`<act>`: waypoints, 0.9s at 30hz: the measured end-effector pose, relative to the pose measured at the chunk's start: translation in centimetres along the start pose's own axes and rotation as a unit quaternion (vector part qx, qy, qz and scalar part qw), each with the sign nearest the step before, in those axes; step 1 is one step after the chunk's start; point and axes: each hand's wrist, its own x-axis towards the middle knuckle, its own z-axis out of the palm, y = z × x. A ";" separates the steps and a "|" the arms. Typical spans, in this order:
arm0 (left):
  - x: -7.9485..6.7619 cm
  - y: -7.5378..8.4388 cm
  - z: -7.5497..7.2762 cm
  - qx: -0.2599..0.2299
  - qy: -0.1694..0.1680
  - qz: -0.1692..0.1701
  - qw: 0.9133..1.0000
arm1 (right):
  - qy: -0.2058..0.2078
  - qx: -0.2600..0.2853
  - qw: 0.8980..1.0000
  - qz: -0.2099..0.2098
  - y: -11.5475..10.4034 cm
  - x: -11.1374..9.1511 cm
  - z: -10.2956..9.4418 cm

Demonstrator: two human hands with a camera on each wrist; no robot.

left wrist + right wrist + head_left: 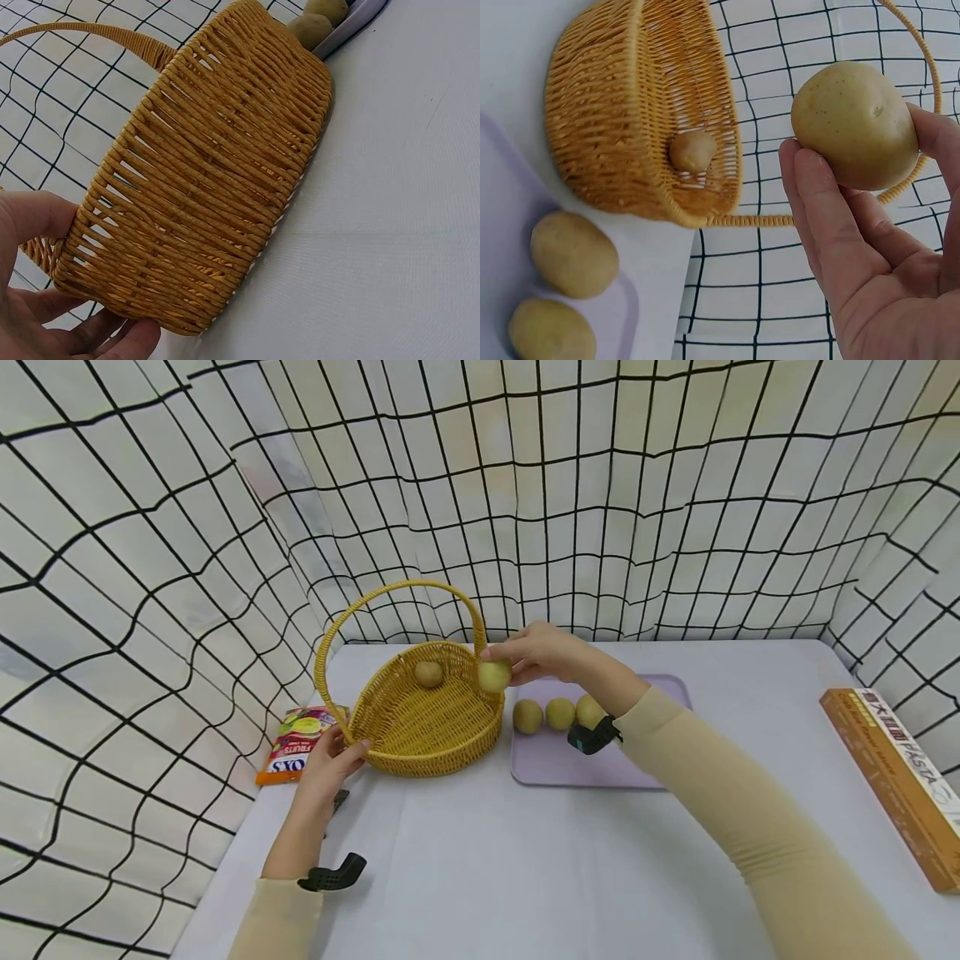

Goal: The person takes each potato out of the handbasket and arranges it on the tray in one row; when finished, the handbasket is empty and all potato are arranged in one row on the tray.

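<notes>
A yellow wicker basket (420, 727) with a hoop handle stands on the white table; one potato (428, 673) lies inside it, also seen in the right wrist view as the potato (692, 151). My right hand (536, 653) holds another potato (494, 676) over the basket's right rim, the fingers curled round this potato (855, 124). My left hand (333, 760) grips the basket's near left wall (187, 187), thumb on the rim. Three more potatoes (558, 713) sit on a lilac tray (600, 768) to the right.
A colourful snack packet (296, 745) lies left of the basket. A long orange pasta box (896, 777) lies at the table's right edge. A grid-patterned curtain (525, 485) encloses the table at the back and sides.
</notes>
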 end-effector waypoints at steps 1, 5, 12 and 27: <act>0.0 0.0 -0.1 0.000 0.000 -0.001 1.000 | 0.000 -0.009 1.000 0.002 0.1 -0.2 -0.3; 0.0 0.0 -0.3 0.002 -0.004 -0.004 1.000 | 0.005 -0.042 0.999 0.005 0.8 -1.2 -1.3; 0.3 -0.1 -0.3 0.007 -0.008 -0.012 1.000 | 0.014 -0.084 0.996 0.014 2.1 -2.5 -3.2; 0.2 0.0 0.0 0.007 -0.005 -0.012 1.000 | 0.029 -0.140 0.988 0.065 6.7 -4.7 -6.8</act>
